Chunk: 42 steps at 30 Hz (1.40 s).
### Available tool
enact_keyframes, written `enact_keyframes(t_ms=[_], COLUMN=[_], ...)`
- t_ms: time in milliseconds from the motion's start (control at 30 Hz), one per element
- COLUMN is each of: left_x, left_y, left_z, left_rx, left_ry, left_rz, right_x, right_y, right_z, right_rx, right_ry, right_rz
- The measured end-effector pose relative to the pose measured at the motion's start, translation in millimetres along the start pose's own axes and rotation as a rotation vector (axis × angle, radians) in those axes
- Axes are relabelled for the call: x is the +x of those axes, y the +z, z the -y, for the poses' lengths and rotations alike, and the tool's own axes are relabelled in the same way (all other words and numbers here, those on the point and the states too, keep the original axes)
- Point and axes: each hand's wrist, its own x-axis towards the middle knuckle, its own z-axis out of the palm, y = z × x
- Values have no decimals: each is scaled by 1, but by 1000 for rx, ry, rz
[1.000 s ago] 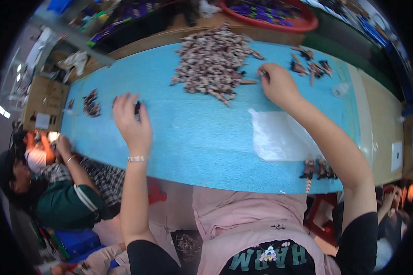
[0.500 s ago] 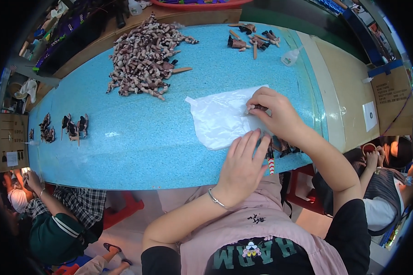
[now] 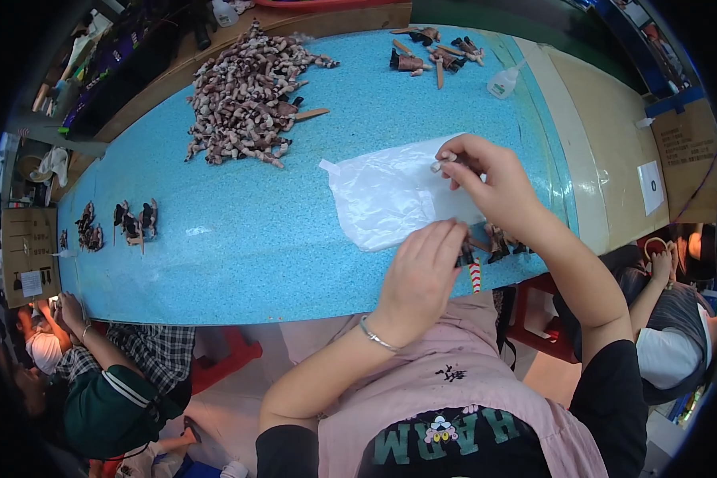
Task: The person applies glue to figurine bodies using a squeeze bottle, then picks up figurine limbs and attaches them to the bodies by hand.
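While right hand (image 3: 492,174) pinches small piece (image 3: 437,166), left hand (image 3: 422,267) half-curled at figure (image 3: 465,256), grip hidden.

Bright light covers the blue table (image 3: 255,263), glinting off the crinkled plastic sheet (image 3: 382,191); fisheye distortion bows straight edges toward dim, black corners.

"What's in the right hand (image 3: 498,179)?"

"A small pale piece (image 3: 437,166), pinched by the fingers (image 3: 468,143) over a white sheet (image 3: 382,195)."

"And the left hand (image 3: 421,271)?"

"Touching or just beside dark figures (image 3: 498,245) on the blue bench (image 3: 247,267); a heap (image 3: 243,99) lies farther off."
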Motion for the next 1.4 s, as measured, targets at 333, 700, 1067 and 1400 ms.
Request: enact_keyframes(t_ms=[333,700,1067,1400], left_x=[-58,-68,-71,-74], left_y=[-65,-64,-67,-55], left_z=[-3,-3,2,11], left_rx=[-228,-221,-384,-534], left_ry=[-369,-400,-421,-569], left_rz=[-37,-24,-36,-108], right_x=[-66,-82,-86,-84], right_y=[26,64,66,70], right_z=[8,8,12,6], right_rx=[281,65,149,127], right_ry=[-53,-218,-28,-110], right_rz=[136,311,325,256])
